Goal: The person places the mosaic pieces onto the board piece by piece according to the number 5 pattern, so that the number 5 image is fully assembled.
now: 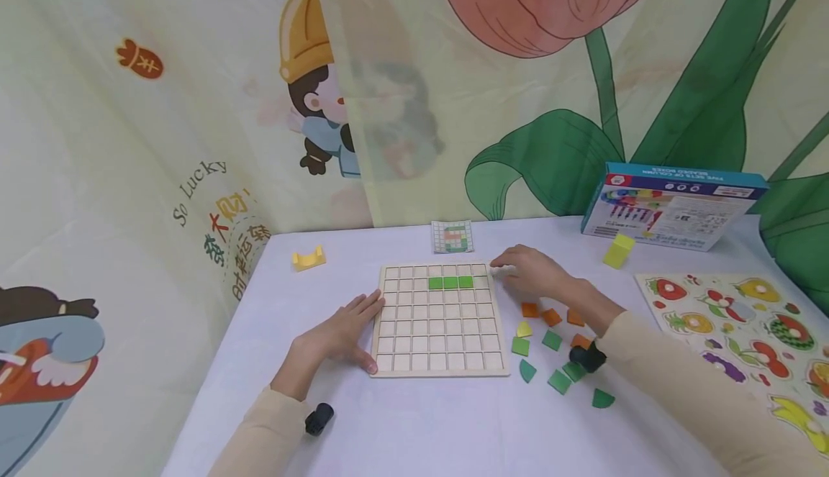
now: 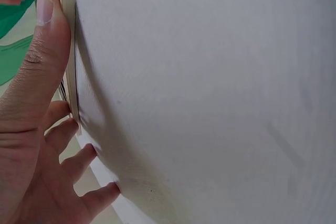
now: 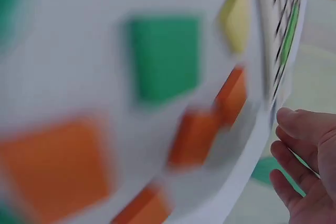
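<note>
A wooden grid board [image 1: 427, 329] lies flat on the table, with several green square tiles [image 1: 451, 283] side by side in an upper row. My left hand [image 1: 340, 331] rests along the board's left side, fingers spread, its thumb at the lower left corner; in the left wrist view the thumb [image 2: 50, 35] lies against the board's edge [image 2: 68, 51]. Beside the board's upper right corner is my right hand [image 1: 534, 272], fingers loosely bent with nothing between them. Loose orange tiles [image 1: 529, 310], green tiles [image 1: 560, 381] and a yellow piece [image 1: 524, 329] lie below it.
A small pattern card [image 1: 452, 237] lies behind the board. At the back left sits a yellow arch block [image 1: 309, 258]. A yellow block [image 1: 619, 251] stands before a box [image 1: 673, 207] at the back right. A fruit-sticker sheet [image 1: 732, 319] covers the right side.
</note>
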`<act>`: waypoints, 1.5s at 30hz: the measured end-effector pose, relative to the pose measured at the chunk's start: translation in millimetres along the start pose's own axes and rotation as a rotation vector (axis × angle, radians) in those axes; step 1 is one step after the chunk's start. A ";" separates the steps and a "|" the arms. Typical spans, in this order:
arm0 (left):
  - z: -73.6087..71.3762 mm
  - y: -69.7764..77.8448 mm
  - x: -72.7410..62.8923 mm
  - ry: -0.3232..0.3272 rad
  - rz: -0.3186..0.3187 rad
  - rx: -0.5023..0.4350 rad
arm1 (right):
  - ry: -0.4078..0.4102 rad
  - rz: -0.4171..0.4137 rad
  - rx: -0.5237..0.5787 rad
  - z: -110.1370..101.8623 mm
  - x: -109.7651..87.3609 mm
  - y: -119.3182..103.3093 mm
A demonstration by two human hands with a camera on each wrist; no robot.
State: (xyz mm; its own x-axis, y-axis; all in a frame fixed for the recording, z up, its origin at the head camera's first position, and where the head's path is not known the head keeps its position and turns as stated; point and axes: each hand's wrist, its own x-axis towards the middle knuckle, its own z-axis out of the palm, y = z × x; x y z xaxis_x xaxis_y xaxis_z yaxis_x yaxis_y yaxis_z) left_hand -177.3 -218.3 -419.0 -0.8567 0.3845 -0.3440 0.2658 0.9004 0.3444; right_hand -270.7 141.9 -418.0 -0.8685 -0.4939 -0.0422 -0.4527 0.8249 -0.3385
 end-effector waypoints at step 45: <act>-3.1 0.7 -2.5 0.007 0.039 -0.027 | 0.005 0.124 0.270 -6.3 -74.3 99.6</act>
State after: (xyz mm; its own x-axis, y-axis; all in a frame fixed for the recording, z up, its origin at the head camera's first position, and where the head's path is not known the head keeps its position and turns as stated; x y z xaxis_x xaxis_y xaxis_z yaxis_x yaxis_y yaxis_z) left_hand -176.4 -219.2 -415.1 -0.8491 0.4176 -0.3234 0.2872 0.8789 0.3807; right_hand -252.5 262.6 -442.6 -0.9151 -0.3921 -0.0943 -0.2737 0.7756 -0.5687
